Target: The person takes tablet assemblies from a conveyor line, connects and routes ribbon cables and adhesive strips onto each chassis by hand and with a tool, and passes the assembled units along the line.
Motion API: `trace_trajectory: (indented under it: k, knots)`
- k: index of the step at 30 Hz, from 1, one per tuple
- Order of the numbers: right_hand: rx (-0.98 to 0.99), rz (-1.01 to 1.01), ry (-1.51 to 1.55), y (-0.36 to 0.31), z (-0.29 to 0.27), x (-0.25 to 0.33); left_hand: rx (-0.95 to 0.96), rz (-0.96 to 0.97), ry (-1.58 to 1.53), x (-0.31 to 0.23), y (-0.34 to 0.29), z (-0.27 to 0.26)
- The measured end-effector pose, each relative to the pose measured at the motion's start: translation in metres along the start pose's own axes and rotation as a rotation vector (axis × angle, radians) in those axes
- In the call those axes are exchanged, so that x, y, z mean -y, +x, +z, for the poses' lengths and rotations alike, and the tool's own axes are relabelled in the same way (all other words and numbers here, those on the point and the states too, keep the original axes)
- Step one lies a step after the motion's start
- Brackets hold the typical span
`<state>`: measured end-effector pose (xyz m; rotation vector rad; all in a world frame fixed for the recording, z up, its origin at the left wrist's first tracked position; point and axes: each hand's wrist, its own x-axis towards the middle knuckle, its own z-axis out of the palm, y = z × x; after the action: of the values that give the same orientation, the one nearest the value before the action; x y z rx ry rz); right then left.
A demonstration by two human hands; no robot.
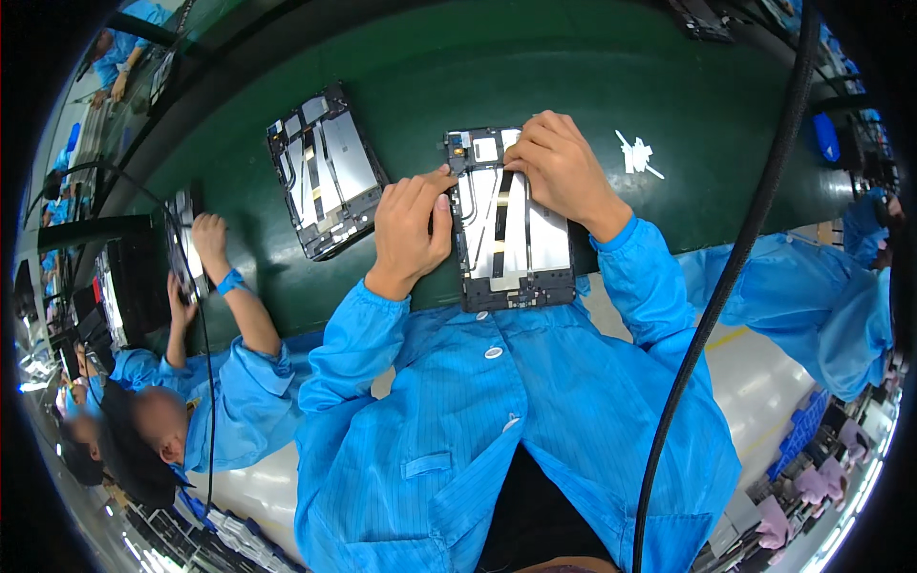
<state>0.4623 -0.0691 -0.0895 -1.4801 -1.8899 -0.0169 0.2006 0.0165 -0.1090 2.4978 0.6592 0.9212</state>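
An opened tablet [544,250], its silver battery panels, black cables and dark circuit parts exposed, lies at the green table's near edge in front of me. My left hand [413,232] is at its left side, fingers curled and index fingertip resting on the upper left edge. Over the tablet's upper right part is my right hand [564,172], thumb and fingers pinched together near the top of a black cable strip. Whatever is between those fingertips is too small to make out. A second opened tablet [330,177] lies tilted to the left, apart from my hands.
White strips [637,155] lie in a small pile on the green table [535,57], right of my hands. A thick black cable [731,277] hangs down on the right. At left, a co-worker's hands [208,244] handle another device [181,224]. Another blue-clothed person sits at right.
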Motion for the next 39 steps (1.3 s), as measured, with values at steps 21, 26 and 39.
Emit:
trace_trajectory:
  k: [21,26,39]
  knots:
    - [0.022,0.022,-0.033,0.0,0.002,0.001,-0.012,0.0,0.073,-0.005,0.0,0.013]
    - [0.133,0.048,0.069,-0.005,-0.001,0.005,-0.006,-0.01,0.078,-0.005,0.002,0.013]
    - [0.108,0.133,0.148,-0.012,0.003,0.004,0.072,0.022,0.048,-0.002,0.002,0.005]
